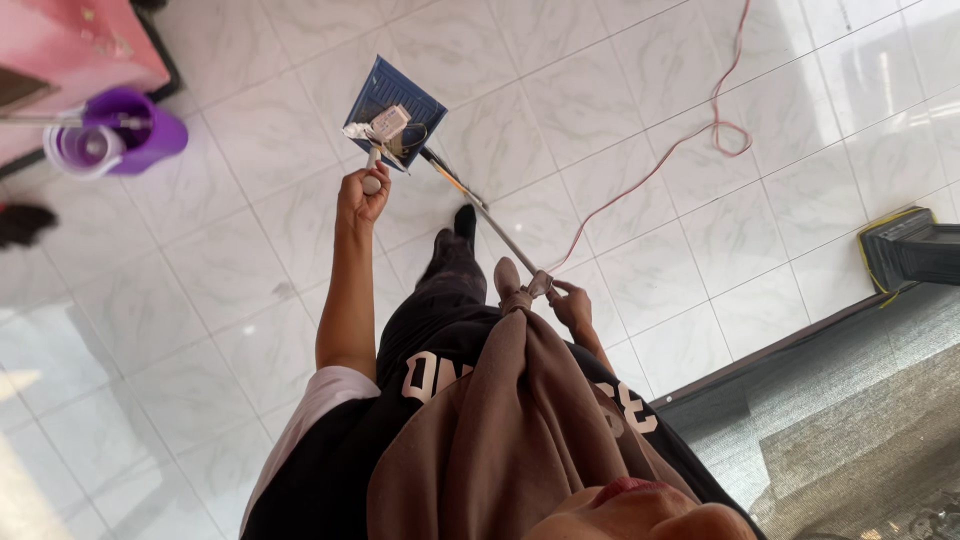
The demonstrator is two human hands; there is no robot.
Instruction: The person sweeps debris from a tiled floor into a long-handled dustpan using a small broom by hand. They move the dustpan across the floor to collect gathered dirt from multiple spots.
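Over the white tiled floor point(250, 240), a blue dustpan point(392, 97) is held out.
The dustpan's short handle is clenched in the left hand point(362, 194); the grip of the right hand point(572, 305) is closed around a long thin metal pole point(485, 215) running toward the dustpan. A purple mop bucket point(120, 135) and an orange cable point(700, 125) are seen well apart.
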